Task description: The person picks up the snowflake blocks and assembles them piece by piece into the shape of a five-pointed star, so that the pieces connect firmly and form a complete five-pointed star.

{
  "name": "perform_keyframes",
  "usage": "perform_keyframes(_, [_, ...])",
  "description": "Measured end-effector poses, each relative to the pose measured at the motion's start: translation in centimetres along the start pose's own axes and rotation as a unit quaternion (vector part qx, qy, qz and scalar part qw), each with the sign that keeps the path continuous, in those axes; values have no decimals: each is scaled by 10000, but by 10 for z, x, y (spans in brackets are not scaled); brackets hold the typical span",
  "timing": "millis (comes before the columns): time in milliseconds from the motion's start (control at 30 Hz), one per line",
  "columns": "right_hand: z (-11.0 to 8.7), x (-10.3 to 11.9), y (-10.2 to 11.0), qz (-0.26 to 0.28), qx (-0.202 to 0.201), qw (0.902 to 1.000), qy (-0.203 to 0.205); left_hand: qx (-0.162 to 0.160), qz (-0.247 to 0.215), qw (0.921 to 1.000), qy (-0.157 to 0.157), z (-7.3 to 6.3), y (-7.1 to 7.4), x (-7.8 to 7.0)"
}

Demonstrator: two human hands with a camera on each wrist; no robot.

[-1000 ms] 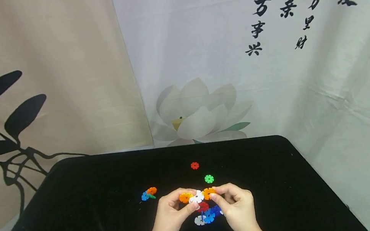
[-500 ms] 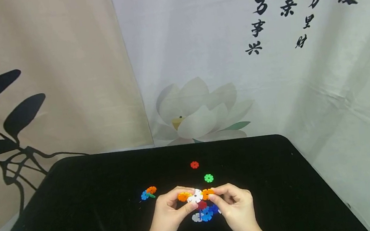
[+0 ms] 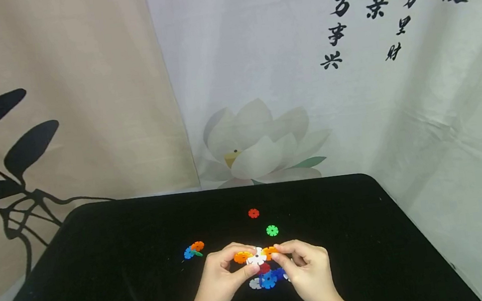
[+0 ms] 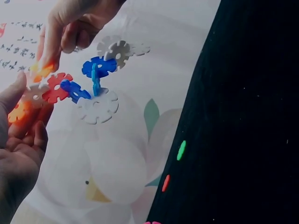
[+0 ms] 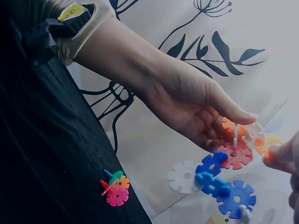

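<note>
Both hands hold one joined cluster of notched plastic snowflake discs above the table. My left hand pinches the white disc between thumb and fingers, with an orange disc beside the fingertips. Thumb and index finger of my right hand pinch the other orange disc at the right side of the white one. Below them hang a red disc, several blue discs and white discs. In the head view the thumbs partly cover the cluster's middle.
On the black table lie a loose red disc and a green disc, beyond the hands. To the left sits a small joined group with an orange disc; the right wrist view also shows a pink disc in it.
Both hands keep their grips and barely move. The hanging blue and white discs have swung slightly left, and the head view has tilted a little downward.
</note>
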State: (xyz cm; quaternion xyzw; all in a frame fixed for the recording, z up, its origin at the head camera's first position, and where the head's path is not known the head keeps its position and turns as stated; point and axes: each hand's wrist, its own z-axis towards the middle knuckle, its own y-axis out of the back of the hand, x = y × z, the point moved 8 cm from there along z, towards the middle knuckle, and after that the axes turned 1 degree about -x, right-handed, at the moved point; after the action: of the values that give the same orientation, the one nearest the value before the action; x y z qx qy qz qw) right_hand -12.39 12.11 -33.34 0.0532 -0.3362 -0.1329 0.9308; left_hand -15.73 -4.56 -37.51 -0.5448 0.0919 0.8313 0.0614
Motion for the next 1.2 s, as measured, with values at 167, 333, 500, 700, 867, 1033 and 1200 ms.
perform_keyframes(167, [0,-9,0,80,-184,9986,-488,-228,-67,9996,180,0,1,3])
perform_keyframes(333, [-7,-25,-4,-408,-32,9893,-1400,-487,-87,9979,418,0,3,7])
perform_keyframes(500, [-8,-29,-5,-763,81,9830,-1668,-580,-37,9967,561,0,3,9])
perform_keyframes(700, [-9,-31,0,-655,-114,9763,-2062,-332,-19,9972,667,1,-2,13])
perform_keyframes(867, [-9,-33,4,-899,-124,9676,-2355,-60,75,9971,760,1,-7,18])
perform_keyframes(1033, [-4,-27,5,-1683,86,9677,-1876,93,476,9955,811,0,-11,23])
perform_keyframes(1200, [-2,-16,3,-2172,147,9702,-1069,144,730,9938,829,-1,-15,25])
